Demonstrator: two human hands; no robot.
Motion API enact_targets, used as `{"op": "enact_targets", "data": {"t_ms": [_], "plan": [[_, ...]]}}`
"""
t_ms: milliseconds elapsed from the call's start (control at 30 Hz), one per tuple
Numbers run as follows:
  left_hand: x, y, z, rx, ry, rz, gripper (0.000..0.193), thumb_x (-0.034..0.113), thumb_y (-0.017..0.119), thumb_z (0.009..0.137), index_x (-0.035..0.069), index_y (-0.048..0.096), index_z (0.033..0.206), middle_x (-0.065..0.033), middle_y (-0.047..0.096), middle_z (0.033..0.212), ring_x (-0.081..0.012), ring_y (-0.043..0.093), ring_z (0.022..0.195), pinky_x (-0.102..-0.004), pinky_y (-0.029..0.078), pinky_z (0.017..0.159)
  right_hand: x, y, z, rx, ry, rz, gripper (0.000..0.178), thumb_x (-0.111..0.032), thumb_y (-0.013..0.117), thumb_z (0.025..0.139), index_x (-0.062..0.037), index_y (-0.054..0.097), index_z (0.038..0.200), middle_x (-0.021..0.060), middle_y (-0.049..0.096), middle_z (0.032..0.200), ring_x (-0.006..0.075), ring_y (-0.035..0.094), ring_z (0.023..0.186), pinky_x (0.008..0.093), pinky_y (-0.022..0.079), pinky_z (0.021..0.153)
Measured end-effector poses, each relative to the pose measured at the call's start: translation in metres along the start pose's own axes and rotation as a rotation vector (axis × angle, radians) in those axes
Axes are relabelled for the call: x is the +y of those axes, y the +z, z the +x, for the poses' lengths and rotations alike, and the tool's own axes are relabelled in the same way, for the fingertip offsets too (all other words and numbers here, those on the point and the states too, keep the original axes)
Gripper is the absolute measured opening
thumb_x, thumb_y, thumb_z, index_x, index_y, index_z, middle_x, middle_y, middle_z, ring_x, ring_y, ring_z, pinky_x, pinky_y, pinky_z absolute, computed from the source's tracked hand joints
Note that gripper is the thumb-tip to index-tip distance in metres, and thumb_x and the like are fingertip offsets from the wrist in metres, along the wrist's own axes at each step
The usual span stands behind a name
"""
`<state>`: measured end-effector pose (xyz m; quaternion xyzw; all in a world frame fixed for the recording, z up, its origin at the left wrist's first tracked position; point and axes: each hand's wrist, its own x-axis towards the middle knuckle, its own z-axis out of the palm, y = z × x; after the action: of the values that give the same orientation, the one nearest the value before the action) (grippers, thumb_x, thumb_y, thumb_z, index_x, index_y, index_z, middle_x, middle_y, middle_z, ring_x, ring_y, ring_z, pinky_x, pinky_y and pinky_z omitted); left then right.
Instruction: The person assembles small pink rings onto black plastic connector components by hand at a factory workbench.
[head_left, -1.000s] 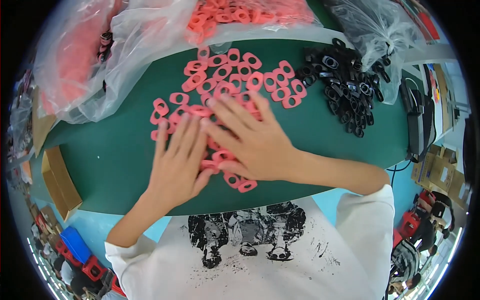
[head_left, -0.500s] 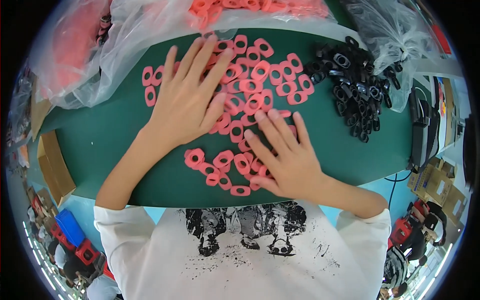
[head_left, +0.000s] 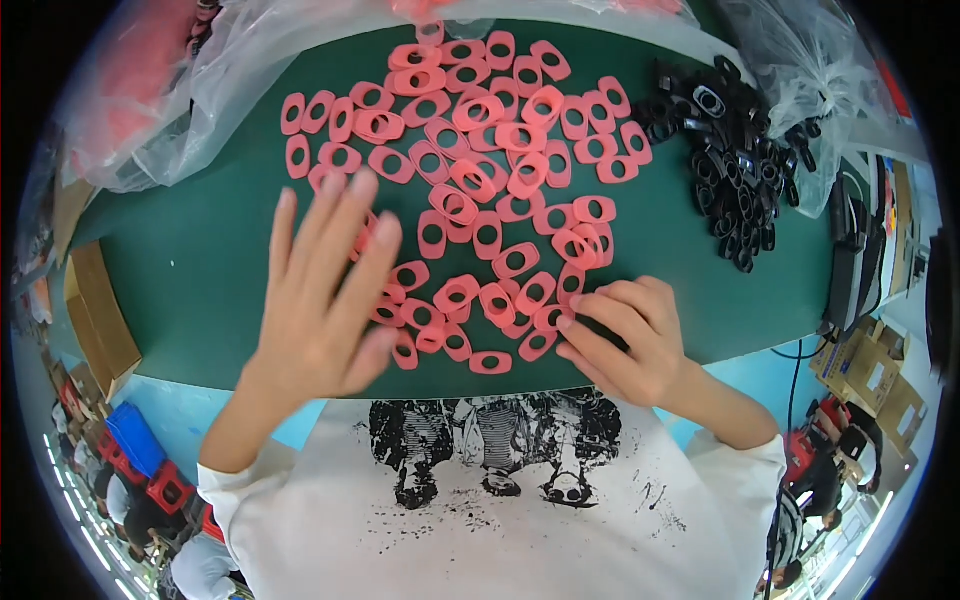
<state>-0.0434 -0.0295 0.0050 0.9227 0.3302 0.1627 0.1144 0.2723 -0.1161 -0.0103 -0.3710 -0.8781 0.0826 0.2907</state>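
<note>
Many flat pink rings [head_left: 520, 137], roughly oval with a hole in each, lie spread and partly overlapping on the dark green table [head_left: 200, 290]. My left hand [head_left: 325, 290] is over the left edge of the spread, fingers stretched and apart, hiding some rings beneath it. At the near right of the spread, my right hand [head_left: 625, 340] has its fingers curled, with thumb and fingertips together at one pink ring [head_left: 550, 318]. Whether that ring is lifted off the table I cannot tell.
A heap of black ring-shaped parts [head_left: 735, 165] lies at the right, beside a clear plastic bag [head_left: 810, 70]. More clear bagging with pink parts [head_left: 130, 100] rests at the far left. A cardboard box [head_left: 100, 310] stands off the left edge, and a black case [head_left: 850, 250] is at the right.
My left hand has drawn back toward me, uncovering the far rings. My right hand has shifted right and its spread fingers have curled in. Several rings now lie nearer and farther apart.
</note>
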Motion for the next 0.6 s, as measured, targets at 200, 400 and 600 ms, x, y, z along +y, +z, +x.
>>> {"op": "enact_targets", "data": {"t_ms": [200, 400, 600], "plan": [[0.03, 0.011, -0.022, -0.27, -0.018, 0.05, 0.071, 0.036, 0.065, 0.079, 0.008, 0.049, 0.142, -0.0241, 0.037, 0.15, -0.0432, 0.037, 0.138, -0.0673, 0.022, 0.11, -0.009, -0.003, 0.001, 0.015, 0.073, -0.024, 0.025, -0.003, 0.076, 0.059, -0.003, 0.067, 0.082, 0.0111, 0.063, 0.101, 0.0294, 0.057, 0.09, 0.0402, 0.041, 0.068], [0.029, 0.012, -0.018, -0.256, -0.02, -0.007, 0.066, 0.032, 0.061, 0.079, 0.007, 0.051, 0.14, -0.0231, 0.038, 0.151, -0.042, 0.036, 0.139, -0.0675, 0.02, 0.111, -0.01, -0.009, 0.006, -0.029, 0.157, -0.032, 0.026, -0.003, 0.076, 0.061, -0.0042, 0.065, 0.084, 0.0118, 0.061, 0.1, 0.0307, 0.058, 0.087, 0.0429, 0.043, 0.071], [0.009, 0.01, -0.013, -0.246, 0.021, 0.042, 0.065, 0.028, 0.059, 0.078, 0.003, 0.052, 0.138, -0.0208, 0.042, 0.149, -0.0396, 0.037, 0.139, -0.0657, 0.019, 0.113, 0.017, -0.01, 0.034, -0.003, 0.351, -0.058, 0.026, 0.002, 0.076, 0.07, -0.0029, 0.067, 0.094, 0.01, 0.062, 0.097, 0.0291, 0.057, 0.083, 0.0364, 0.047, 0.068]]}}
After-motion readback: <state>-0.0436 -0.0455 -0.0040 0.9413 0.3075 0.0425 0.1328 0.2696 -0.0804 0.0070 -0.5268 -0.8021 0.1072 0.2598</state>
